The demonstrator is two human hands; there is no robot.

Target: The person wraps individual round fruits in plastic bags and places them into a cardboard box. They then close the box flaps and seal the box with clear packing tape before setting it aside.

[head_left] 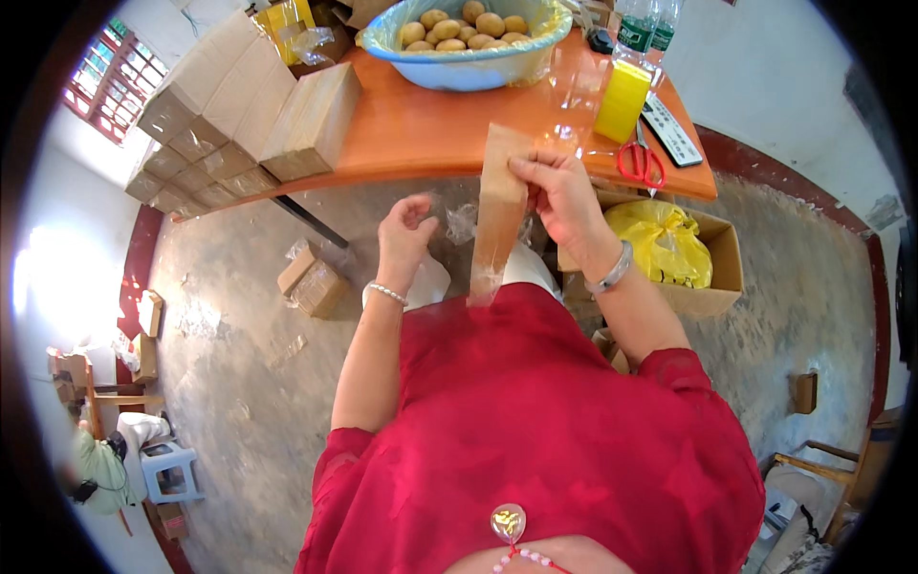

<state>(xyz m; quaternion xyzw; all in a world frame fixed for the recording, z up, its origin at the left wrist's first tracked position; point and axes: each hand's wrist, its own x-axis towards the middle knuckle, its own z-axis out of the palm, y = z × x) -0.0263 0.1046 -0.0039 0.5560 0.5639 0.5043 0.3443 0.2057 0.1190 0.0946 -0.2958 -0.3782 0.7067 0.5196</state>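
Note:
My right hand (563, 194) pinches the upper part of a flat brown cardboard piece (500, 176), which hangs down over my lap with clear packing tape (486, 283) at its lower end. My left hand (405, 233) is raised to the left of the cardboard, its fingers curled apart and holding nothing. Beyond both hands is the orange table (423, 133). On it, near my right hand, lie red-handled scissors (640, 163), a yellow block-shaped thing (622, 100) and a white strip bearing writing (672, 133).
Cardboard boxes (237, 107) are stacked at the table's left. A blue basin (459, 68) of potatoes and plastic bottles (638, 32) stand farther back. Below right is an open carton (724, 265) with a yellow plastic bag (663, 240). Small boxes (313, 283) lie on the floor; a person (107, 466) is at far left.

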